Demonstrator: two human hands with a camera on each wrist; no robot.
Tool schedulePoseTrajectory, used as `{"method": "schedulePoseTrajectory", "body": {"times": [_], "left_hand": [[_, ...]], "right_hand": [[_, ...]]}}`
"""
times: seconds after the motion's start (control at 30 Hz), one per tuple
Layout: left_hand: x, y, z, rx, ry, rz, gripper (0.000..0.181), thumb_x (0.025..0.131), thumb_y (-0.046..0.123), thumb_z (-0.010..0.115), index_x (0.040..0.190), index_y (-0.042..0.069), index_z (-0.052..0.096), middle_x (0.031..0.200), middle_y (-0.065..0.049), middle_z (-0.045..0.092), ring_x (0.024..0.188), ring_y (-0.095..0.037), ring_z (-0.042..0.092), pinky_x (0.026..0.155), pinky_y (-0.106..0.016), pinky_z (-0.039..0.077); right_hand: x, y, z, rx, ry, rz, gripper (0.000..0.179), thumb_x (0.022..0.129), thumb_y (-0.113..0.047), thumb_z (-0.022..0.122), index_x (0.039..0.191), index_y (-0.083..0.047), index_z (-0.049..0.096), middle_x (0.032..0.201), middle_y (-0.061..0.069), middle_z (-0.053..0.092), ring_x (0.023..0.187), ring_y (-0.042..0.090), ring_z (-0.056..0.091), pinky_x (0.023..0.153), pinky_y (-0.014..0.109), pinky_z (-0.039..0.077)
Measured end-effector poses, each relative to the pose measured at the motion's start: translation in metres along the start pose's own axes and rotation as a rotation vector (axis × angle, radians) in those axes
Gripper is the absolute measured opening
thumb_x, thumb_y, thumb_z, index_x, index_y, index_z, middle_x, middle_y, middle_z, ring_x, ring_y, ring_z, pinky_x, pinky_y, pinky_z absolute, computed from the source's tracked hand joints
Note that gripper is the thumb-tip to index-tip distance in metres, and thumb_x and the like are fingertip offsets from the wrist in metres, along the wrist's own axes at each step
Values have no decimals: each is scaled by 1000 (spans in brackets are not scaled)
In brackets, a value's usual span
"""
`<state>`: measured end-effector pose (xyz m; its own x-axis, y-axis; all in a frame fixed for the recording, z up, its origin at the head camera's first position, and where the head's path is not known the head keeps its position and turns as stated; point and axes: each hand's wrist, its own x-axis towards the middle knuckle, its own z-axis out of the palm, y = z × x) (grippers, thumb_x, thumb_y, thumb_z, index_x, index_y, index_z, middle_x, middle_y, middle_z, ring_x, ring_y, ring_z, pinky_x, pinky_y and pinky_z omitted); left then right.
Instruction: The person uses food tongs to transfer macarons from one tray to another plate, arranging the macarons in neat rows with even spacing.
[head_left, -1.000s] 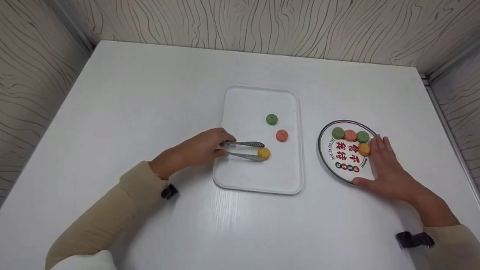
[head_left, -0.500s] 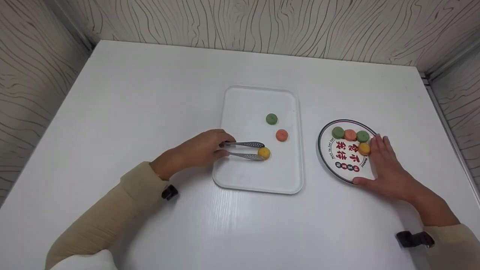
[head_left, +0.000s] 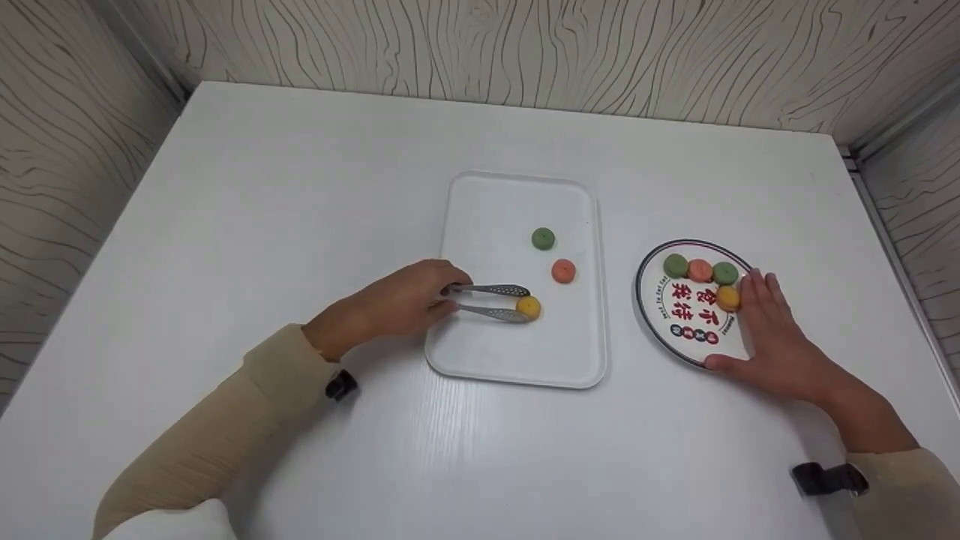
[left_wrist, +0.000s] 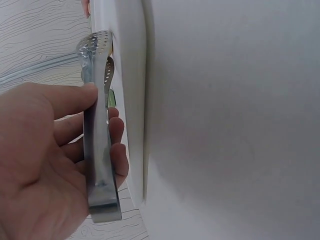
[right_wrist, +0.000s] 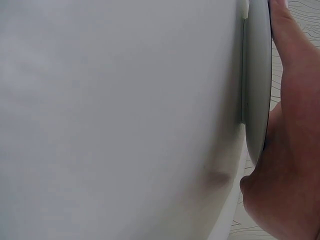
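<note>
steel tongs (left_wrist: pixel 97 150) are grasped in my left hand (head_left: pixel 409 296), thumb pressed on one arm and the other fingers curled round behind, as the left wrist view shows. their perforated ends reach over a white tray (head_left: pixel 487 225) and stand on either side of a yellow macaron (head_left: pixel 529 307); the nearer end overlaps its lower edge from above, and i cannot tell whether both ends touch it. the yellow macaron lies in the tray, towards its near right part. beyond it, also in the tray, lie a pink macaron (head_left: pixel 563 271) and, a little farther off, a green macaron (head_left: pixel 544 238), apart from each other.

my right hand (head_left: pixel 780 345) rests against a round plate (head_left: pixel 697 301) just right of the tray, its fingers released and straight along the rim, thumb spread to the near edge. on the plate, green, pink and green pieces (head_left: pixel 700 270) sit side by side in a row near the far rim, with a yellow piece (head_left: pixel 728 298) below the right-hand green one, close by my fingertips. red characters are printed across the plate's middle. tray and plate both stand on a white bench (head_left: pixel 300 187), with wood-patterned panels (head_left: pixel 517 52) behind it.
</note>
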<state>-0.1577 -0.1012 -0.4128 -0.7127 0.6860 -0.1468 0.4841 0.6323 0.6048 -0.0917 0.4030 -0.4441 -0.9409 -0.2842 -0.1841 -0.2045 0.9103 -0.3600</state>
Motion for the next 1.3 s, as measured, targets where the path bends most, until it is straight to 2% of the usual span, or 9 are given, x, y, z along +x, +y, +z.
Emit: {"method": "schedulePoseTrajectory", "body": {"times": [0.3, 0.57, 0.87, 1.03, 1.3], "left_hand": [[0, -1, 0, -10, 10, 17, 30, 99, 2, 62, 128, -4, 64, 120, -12, 67, 106, -22, 60, 96, -38, 51], [-1, -1, -2, -22, 5, 1, 31, 99, 2, 60, 129, -4, 64, 119, -12, 67, 104, -22, 59, 95, -38, 51], [1, -1, -5, -18, 16, 1, 31, 100, 4, 61, 129, -3, 64, 118, -12, 67, 101, -21, 58, 92, -37, 52], [3, 2, -8, -29, 14, -2, 31, 100, 4, 61, 130, -2, 64, 118, -12, 67, 101, -21, 59, 92, -37, 52], [10, 7, -13, -16, 14, 16, 31, 99, 4, 61, 129, -2, 64, 117, -11, 67, 101, -21, 59, 92, -37, 52]], "right_hand": [[0, 1, 1, 11, 5, -6, 125, 87, -52, 74, 157, 9, -10, 164, 30, -14, 151, 38, -25, 122, 51, -10], [0, 2, 2, 7, 10, -12, 125, 87, -51, 75, 157, 9, -10, 164, 30, -14, 151, 39, -25, 122, 47, -12], [1, 2, 2, 8, 6, -8, 125, 87, -51, 75, 157, 8, -10, 165, 29, -15, 151, 38, -25, 122, 49, -11], [1, 2, 2, 4, 6, -15, 125, 87, -51, 75, 156, 10, -10, 164, 31, -14, 151, 40, -24, 122, 45, -12], [1, 2, 1, 6, 6, 0, 128, 86, -53, 76, 156, 10, -9, 164, 32, -13, 151, 41, -23, 122, 57, -3]]}}
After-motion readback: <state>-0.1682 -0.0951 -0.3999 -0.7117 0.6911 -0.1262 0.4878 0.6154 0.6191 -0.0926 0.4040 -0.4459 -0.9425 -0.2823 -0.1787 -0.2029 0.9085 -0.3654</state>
